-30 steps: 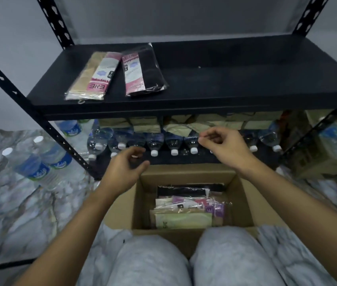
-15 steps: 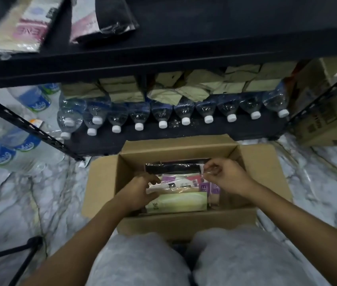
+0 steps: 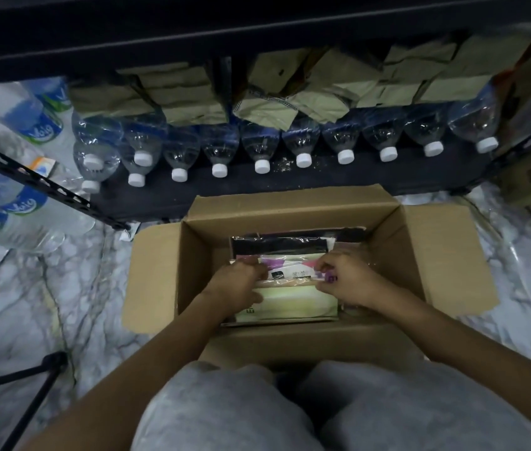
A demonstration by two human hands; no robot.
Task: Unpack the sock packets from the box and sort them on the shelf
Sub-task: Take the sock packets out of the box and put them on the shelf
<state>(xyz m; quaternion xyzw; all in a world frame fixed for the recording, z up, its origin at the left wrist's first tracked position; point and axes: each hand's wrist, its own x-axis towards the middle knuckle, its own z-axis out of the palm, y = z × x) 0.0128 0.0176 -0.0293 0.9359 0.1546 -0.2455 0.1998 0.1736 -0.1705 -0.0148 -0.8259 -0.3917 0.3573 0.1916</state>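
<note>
Box (image 3: 290, 206): open cardboard, flaps out, on the marble floor before the black shelf (image 3: 290, 187).
Sock packets: we see them stacked inside the box, with the black packet (image 3: 280, 246) rearmost and the cream packet (image 3: 293, 304) nearest.
Left hand (image 3: 234, 286): fingers curled, gripping the left end of the pink-labelled packet (image 3: 290, 271).
Right hand (image 3: 345, 278): fingertips pinching its right end.

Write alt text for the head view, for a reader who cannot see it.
Inside an open cardboard box, the left hand and right hand grip the ends of a clear sock packet. Behind the box, capped water bottles lie in a row on a black shelf.
</note>
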